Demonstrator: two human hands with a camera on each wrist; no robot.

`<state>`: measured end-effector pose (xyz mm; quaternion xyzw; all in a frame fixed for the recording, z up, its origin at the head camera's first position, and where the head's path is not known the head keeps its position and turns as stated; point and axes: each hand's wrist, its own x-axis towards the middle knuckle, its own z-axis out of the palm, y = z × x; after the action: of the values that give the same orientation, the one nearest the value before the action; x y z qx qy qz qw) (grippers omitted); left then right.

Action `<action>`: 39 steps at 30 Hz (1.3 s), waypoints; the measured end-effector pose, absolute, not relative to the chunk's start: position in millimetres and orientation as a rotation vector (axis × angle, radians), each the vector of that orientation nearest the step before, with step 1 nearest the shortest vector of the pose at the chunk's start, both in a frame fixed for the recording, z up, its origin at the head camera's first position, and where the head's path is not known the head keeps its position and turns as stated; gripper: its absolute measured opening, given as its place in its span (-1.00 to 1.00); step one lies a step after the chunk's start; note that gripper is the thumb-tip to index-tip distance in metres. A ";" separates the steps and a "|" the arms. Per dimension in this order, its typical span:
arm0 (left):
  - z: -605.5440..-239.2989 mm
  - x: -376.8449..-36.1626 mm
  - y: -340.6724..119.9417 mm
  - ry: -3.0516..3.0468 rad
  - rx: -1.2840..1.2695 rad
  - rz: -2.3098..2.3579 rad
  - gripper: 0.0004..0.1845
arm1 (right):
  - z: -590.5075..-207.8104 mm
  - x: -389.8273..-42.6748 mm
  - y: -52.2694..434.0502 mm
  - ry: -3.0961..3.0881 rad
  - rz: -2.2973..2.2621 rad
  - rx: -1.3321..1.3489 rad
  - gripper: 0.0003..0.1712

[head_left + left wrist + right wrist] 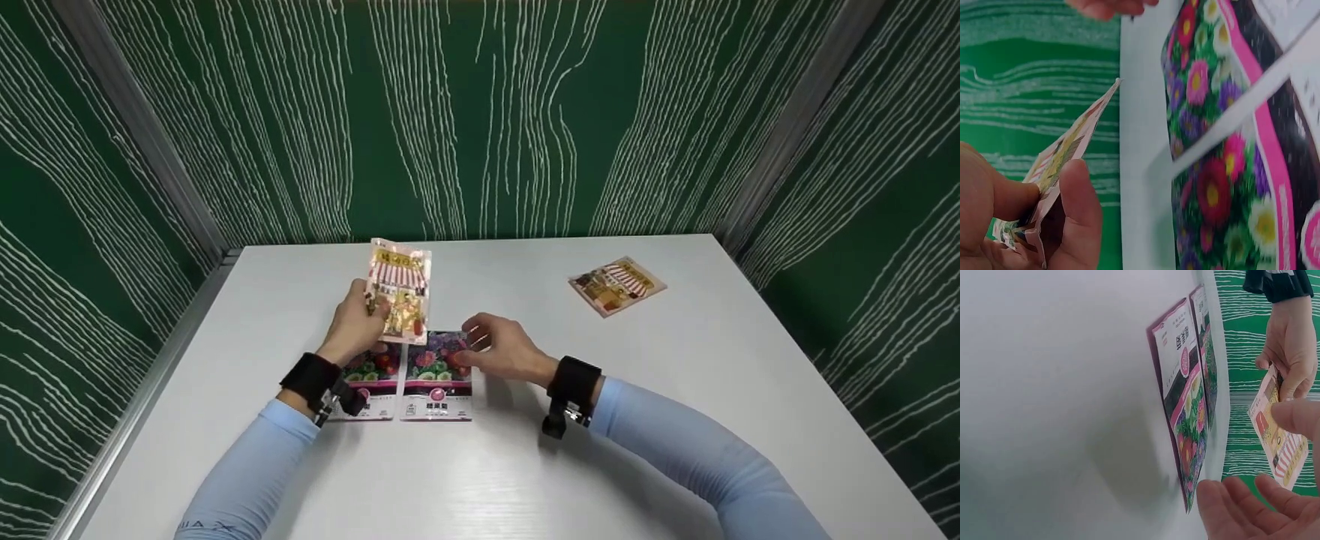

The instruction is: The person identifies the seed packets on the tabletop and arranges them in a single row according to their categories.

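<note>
My left hand [358, 321] pinches an upright packet [405, 281] printed with a red-and-white striped awning, thumb on its front and fingers behind. The left wrist view shows this packet [1075, 140] nearly edge-on between thumb and finger. Below it on the table, two flower-printed packets lie side by side: the right one [437, 382] and the left one [379, 367], partly hidden by my left hand and wrist. My right hand [510, 349] hovers at the right packet's upper right edge, fingers loosely bent, holding nothing. In the right wrist view, its fingers [1219, 509] appear apart from the packets.
Another awning-printed packet [617, 286] lies flat toward the back right of the white table [540, 480]. Green walls [510, 112] with white wavy lines enclose the back and sides. A black strap with a small device circles each wrist.
</note>
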<state>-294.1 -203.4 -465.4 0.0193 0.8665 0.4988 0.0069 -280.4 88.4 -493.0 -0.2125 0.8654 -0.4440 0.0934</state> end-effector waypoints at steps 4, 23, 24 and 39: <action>-466.0 -288.1 -190.1 2.688 0.125 1.560 -0.60 | -490.8 -279.4 89.2 2.509 -1.387 -0.579 -0.17; -474.0 -270.5 -155.3 2.543 0.263 1.659 -0.47 | -488.6 -287.4 89.0 2.390 -1.578 -0.440 -0.13; -474.5 -270.4 -154.2 2.549 0.276 1.655 -0.47 | -488.7 -287.8 88.7 2.385 -1.590 -0.426 -0.15; -483.9 -266.9 -141.5 2.509 0.310 1.502 -0.12 | -493.1 -297.2 100.5 2.301 -1.700 -0.334 -0.42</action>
<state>-266.9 -141.5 -483.9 0.1048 0.8490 0.5081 0.1002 -297.2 100.5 -493.1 -0.1149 0.7920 -0.5852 0.1305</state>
